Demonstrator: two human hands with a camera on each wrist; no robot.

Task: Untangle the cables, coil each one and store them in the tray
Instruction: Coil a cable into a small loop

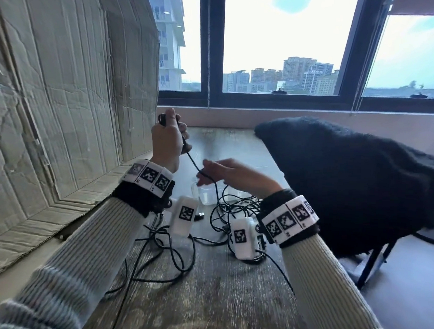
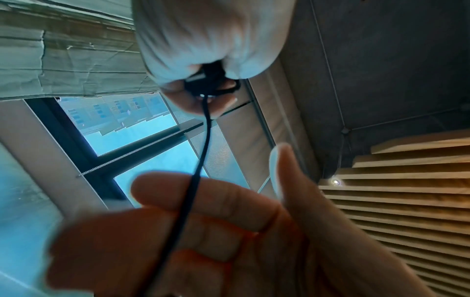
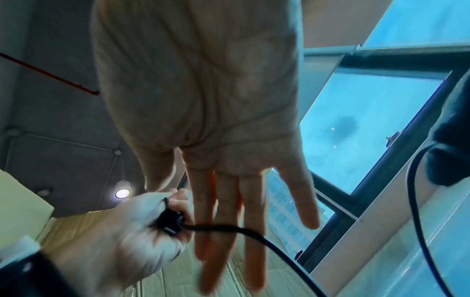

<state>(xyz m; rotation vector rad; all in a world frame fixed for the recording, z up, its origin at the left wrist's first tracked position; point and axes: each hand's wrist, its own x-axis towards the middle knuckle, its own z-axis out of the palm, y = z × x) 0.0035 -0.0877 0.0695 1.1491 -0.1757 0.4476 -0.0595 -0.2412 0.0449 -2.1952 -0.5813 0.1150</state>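
Above the wooden table, the left hand is raised, fingers curled tight around one end of a black cable. Its strand runs down across the right hand, whose fingers are straight and spread; any pinch there is unclear. More cables lie tangled on the table beside what seems a clear tray.

Cardboard is leaning upright along my left, its foot resting on the table | a dark fuzzy cloth is draping over a chair at my right | the window ahead is showing towers under pale sky | a blind cord is hanging down it
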